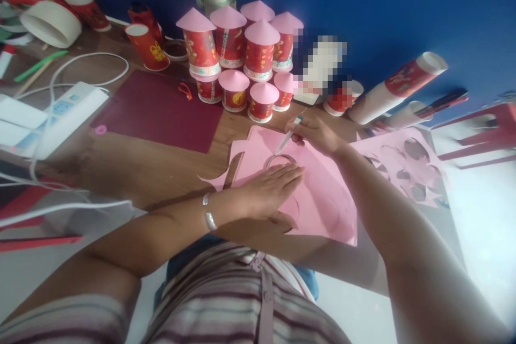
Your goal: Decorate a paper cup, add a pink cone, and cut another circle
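Observation:
My left hand point(269, 189) lies flat with its fingers stretched out, pressing a round ring-shaped object point(281, 159) onto a pink sheet of paper point(322, 199) on the wooden table point(153, 166). My right hand point(316, 131) pinches a white pen point(287, 137) with a green cap, its tip touching the paper at the ring's edge. A silver bracelet sits on my left wrist.
Several red paper cups with pink cone lids point(242, 56) stand behind the sheet. A dark red sheet point(161, 110) lies to the left. A white power strip point(64, 115) with cables is at far left. Cut pink scraps point(407, 164) lie at right, beside rolled cup stacks point(399, 88).

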`<action>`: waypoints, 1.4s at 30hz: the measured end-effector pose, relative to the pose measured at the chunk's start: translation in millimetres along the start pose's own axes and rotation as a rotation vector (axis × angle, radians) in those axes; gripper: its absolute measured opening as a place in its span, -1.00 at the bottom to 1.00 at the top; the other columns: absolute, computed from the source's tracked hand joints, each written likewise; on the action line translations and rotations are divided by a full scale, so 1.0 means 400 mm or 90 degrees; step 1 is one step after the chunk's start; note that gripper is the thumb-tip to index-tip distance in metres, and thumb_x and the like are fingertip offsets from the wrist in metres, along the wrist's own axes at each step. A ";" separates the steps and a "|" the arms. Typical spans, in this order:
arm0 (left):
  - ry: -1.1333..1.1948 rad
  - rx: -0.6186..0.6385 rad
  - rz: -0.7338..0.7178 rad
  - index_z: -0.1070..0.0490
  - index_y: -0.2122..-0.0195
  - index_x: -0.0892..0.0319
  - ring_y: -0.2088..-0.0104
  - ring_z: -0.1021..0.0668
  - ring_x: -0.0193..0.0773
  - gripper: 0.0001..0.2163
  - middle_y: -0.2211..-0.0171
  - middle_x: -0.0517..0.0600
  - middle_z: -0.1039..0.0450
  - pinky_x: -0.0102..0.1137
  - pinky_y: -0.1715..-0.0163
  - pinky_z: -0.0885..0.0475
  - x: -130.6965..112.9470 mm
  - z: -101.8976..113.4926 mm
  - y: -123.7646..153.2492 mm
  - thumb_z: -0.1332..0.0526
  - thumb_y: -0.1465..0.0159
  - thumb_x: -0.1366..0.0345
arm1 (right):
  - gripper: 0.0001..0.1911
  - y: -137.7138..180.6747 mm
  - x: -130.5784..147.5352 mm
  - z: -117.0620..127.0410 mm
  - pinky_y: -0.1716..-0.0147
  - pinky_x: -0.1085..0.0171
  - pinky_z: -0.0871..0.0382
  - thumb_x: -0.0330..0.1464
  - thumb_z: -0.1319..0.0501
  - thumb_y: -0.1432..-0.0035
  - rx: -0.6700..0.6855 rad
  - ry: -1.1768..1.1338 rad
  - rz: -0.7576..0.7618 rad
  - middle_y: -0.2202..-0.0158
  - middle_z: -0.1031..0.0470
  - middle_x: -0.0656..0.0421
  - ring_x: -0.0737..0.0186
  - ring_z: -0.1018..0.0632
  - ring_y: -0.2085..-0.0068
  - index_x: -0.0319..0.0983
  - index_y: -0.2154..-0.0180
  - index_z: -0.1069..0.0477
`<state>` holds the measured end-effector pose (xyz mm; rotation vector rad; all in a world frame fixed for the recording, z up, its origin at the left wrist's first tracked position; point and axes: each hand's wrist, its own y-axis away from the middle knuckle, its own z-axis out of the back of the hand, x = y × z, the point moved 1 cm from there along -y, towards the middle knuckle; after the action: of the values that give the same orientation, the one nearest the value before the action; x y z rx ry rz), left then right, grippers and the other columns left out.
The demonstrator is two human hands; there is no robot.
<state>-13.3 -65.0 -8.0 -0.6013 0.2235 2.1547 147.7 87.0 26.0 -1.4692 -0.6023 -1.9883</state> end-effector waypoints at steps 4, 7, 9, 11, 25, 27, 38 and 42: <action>0.000 -0.054 -0.031 -0.09 -0.44 0.45 -0.48 -0.21 0.26 -0.04 -0.43 0.51 -0.16 0.07 -0.46 -0.16 0.004 -0.002 -0.001 -0.29 -0.28 -0.24 | -0.48 0.049 -0.016 0.005 0.56 0.35 -0.31 0.09 -0.37 -0.22 -0.074 -0.034 -0.004 0.57 -0.41 0.25 0.36 -0.41 0.53 -0.23 0.43 -0.48; 0.000 -0.073 -0.031 -0.14 -0.41 0.44 -0.42 -0.28 0.31 -0.04 -0.36 0.50 -0.23 0.12 -0.42 -0.24 0.008 -0.004 -0.002 -0.32 -0.24 -0.26 | -0.47 0.085 -0.030 0.009 0.54 0.35 -0.31 0.08 -0.37 -0.23 -0.127 -0.043 -0.006 0.57 -0.42 0.23 0.38 -0.41 0.53 -0.25 0.46 -0.49; -0.003 -0.072 -0.029 -0.16 -0.40 0.42 -0.39 -0.32 0.32 -0.04 -0.33 0.47 -0.25 0.14 -0.39 -0.27 0.012 -0.006 -0.003 -0.32 -0.23 -0.26 | -0.49 0.110 -0.039 0.010 0.54 0.35 -0.31 0.08 -0.39 -0.20 -0.172 -0.062 -0.014 0.57 -0.43 0.24 0.37 -0.42 0.53 -0.25 0.43 -0.50; -0.002 -0.071 -0.036 -0.16 -0.41 0.39 -0.37 -0.33 0.32 -0.05 -0.31 0.46 -0.27 0.16 -0.38 -0.29 0.018 -0.009 -0.002 -0.32 -0.23 -0.27 | -0.50 0.136 -0.046 0.007 0.54 0.34 -0.31 0.08 -0.41 -0.17 -0.211 -0.084 -0.023 0.56 -0.45 0.24 0.35 -0.44 0.52 -0.24 0.37 -0.52; 0.027 -0.061 -0.032 -0.06 -0.47 0.33 -0.47 -0.21 0.38 0.01 -0.38 0.50 -0.17 0.27 -0.40 -0.26 0.031 -0.001 0.006 -0.27 -0.22 -0.32 | -0.62 0.285 -0.041 -0.046 0.45 0.30 -0.32 -0.01 -0.28 -0.31 -0.325 -0.017 -0.040 0.51 -0.48 0.26 0.32 -0.46 0.48 -0.19 0.34 -0.48; 0.031 -0.058 -0.030 -0.06 -0.47 0.32 -0.47 -0.20 0.39 0.00 -0.39 0.50 -0.16 0.29 -0.39 -0.25 0.030 0.001 0.005 -0.27 -0.23 -0.32 | -0.68 0.306 -0.034 -0.057 0.41 0.30 -0.33 -0.09 -0.24 -0.34 -0.344 0.016 -0.046 0.49 -0.49 0.25 0.32 -0.46 0.46 -0.19 0.32 -0.48; 0.030 -0.055 -0.064 0.01 -0.47 0.30 -0.50 -0.14 0.38 -0.06 -0.40 0.50 -0.13 0.31 -0.42 -0.18 0.040 0.005 0.006 -0.23 -0.29 -0.28 | -0.82 0.403 -0.018 -0.129 0.25 0.24 -0.40 -0.26 -0.16 -0.40 -0.377 0.151 -0.035 0.39 -0.55 0.20 0.24 -0.54 0.37 -0.18 0.19 -0.47; 0.041 -0.048 -0.065 0.03 -0.48 0.26 -0.51 -0.11 0.39 -0.06 -0.40 0.48 -0.12 0.33 -0.41 -0.17 0.043 0.005 0.006 -0.25 -0.29 -0.25 | -0.85 0.434 -0.018 -0.165 0.19 0.21 -0.47 -0.31 -0.14 -0.46 -0.376 0.290 0.063 0.22 -0.63 0.10 0.17 -0.62 0.25 -0.18 0.12 -0.47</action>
<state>-24.6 -53.5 -14.8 -0.7111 0.1446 2.0544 223.2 -81.2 2.2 -1.2371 0.2711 -2.4266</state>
